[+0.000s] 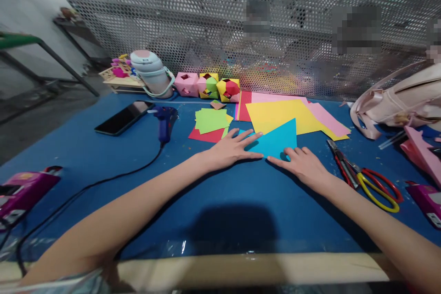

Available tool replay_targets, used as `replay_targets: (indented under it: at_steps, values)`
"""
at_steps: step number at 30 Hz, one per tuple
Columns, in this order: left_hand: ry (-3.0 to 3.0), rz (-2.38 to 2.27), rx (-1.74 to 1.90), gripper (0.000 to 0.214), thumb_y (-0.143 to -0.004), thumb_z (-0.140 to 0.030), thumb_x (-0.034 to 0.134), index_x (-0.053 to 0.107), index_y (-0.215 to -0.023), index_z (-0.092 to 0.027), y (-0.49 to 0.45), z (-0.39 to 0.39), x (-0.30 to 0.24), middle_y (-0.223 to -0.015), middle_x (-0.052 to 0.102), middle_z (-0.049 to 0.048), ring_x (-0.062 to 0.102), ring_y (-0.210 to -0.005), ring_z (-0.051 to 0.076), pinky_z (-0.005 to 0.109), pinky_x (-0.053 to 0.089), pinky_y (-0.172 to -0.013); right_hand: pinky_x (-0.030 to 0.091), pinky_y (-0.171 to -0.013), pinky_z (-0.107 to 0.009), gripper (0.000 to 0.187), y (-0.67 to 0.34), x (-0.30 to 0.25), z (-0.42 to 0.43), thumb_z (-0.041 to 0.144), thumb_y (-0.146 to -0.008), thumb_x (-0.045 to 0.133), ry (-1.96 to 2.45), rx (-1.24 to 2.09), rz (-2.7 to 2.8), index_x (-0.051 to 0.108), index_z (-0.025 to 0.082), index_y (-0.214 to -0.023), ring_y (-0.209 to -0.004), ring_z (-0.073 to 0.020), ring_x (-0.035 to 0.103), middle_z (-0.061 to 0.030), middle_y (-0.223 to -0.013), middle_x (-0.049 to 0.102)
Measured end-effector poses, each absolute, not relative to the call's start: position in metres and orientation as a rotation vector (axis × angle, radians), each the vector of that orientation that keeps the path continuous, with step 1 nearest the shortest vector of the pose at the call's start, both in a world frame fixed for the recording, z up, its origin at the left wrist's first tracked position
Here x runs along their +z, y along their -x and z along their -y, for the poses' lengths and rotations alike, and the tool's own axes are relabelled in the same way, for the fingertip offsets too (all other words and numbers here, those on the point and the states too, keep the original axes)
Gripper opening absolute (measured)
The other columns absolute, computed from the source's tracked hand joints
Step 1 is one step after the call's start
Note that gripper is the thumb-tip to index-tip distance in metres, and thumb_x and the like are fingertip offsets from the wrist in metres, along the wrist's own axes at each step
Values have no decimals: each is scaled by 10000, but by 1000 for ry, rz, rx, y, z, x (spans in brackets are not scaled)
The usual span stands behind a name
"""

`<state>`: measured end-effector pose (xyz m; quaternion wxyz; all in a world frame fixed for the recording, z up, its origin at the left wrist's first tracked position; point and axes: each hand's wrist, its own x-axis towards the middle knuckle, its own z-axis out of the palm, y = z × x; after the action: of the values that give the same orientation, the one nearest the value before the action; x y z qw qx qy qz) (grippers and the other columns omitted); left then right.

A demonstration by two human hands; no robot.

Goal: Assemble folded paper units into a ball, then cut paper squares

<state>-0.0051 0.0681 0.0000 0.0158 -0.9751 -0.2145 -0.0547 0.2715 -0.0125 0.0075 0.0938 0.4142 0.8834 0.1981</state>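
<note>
A sheet of bright blue paper [280, 138], folded into a triangle, lies on the blue table with its point toward the back. My left hand [230, 149] rests flat over its left part, fingers spread, covering that corner. At the lower right, my right hand [305, 165] touches the paper; its thumb stretches left along the near folded edge and the other fingers are bent loosely apart. Both hands meet closely at the middle of that edge. Behind my left hand sit small green paper squares [210, 120] on a red one. Larger yellow sheets [275, 115] lie just beyond the triangle.
To the right are a utility knife [344, 165] and scissors [379, 188]. A glue gun [165, 124] with a trailing cord and a phone [122, 118] lie left. Folded paper balls [208, 85] and a bottle [151, 73] stand along the perforated metal panel [206, 18]. A bag [399, 94] sits at right.
</note>
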Motion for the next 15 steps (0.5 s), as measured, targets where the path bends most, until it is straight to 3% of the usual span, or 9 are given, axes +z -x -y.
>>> replay_targets:
  at_steps: [10, 15]
  values:
    - [3045, 649, -110, 510, -924, -119, 528, 507, -1304, -459, -3, -68, -3, -1577, 218, 60, 266, -1416, 373, 670, 220, -1048, 240, -642, -331, 690, -259, 10, 8, 51, -872, 465, -1185, 616, -2565, 353, 455, -1420, -707, -196, 563, -84, -966, 636]
    - [3078, 707, -97, 487, -909, -109, 537, 550, -1274, -430, -1, -69, -3, -1555, 286, 60, 265, -1418, 363, 658, 215, -1057, 242, -647, -328, 663, -262, 9, 6, 44, -874, 459, -1219, 559, -2585, 408, 464, -1385, -710, -186, 562, -75, -964, 631]
